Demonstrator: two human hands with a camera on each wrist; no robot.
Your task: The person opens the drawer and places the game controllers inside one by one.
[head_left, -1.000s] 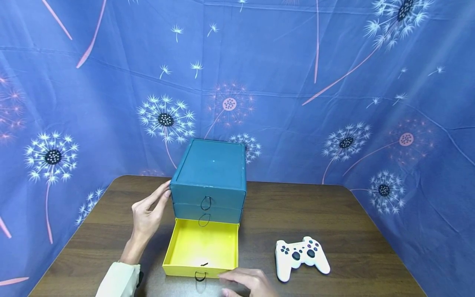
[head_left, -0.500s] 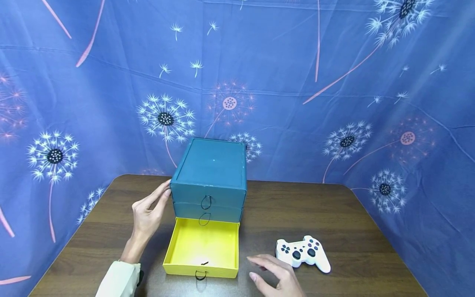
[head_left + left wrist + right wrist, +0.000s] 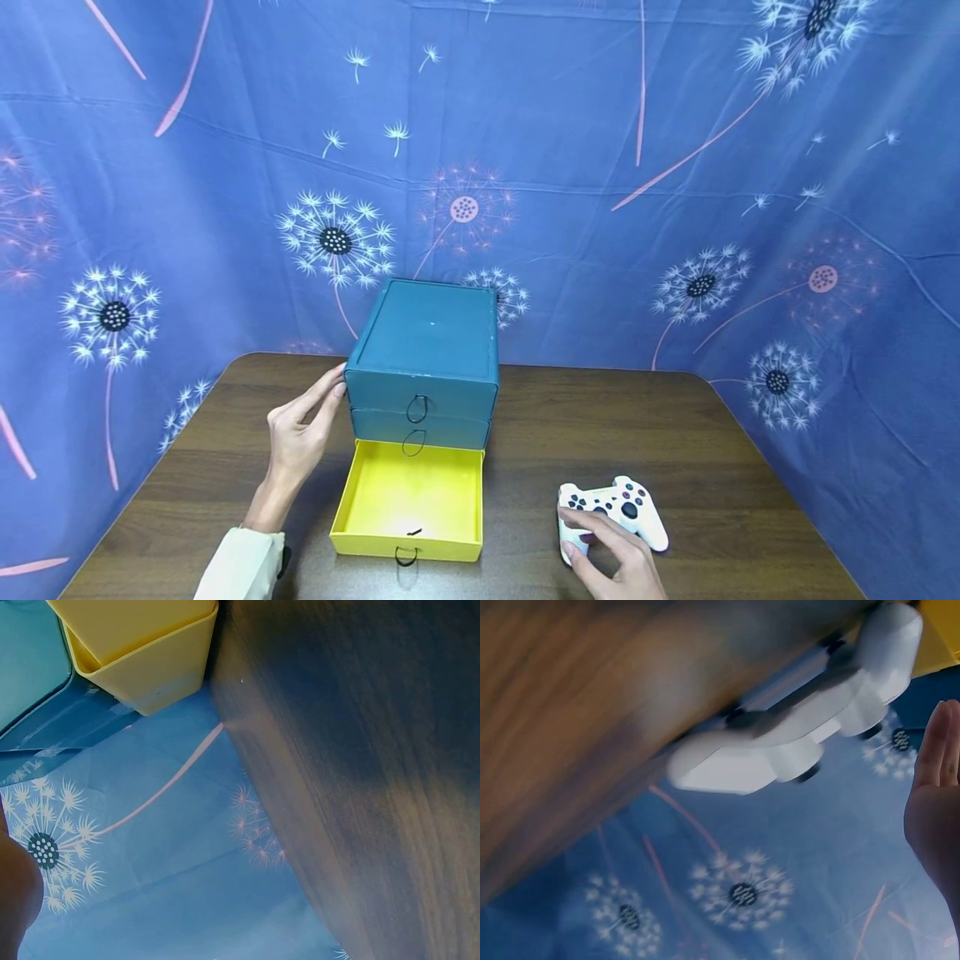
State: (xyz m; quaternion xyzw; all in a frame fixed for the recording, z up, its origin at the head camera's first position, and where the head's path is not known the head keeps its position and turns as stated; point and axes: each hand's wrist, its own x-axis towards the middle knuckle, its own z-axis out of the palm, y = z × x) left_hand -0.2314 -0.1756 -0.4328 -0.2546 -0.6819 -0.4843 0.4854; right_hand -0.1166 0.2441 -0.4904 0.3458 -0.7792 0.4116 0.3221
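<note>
A teal drawer box stands at the back of the table, its bottom yellow drawer pulled out toward me. Small black loops hang on the drawer fronts. My left hand touches the box's left front edge with fairly straight fingertips; in the left wrist view only part of that hand shows at the left edge. To the right lies a white game controller. Over its left grip hovers my right hand, thumb and fingers apart. The right wrist view shows the controller near that hand.
A dark wooden table carries everything. Behind it hangs a blue cloth with a dandelion print. Inside the yellow drawer there is a small dark mark near the front.
My right hand has left the yellow drawer's front and moved right to the controller. The left hand, the box and the drawer stay as they were.
</note>
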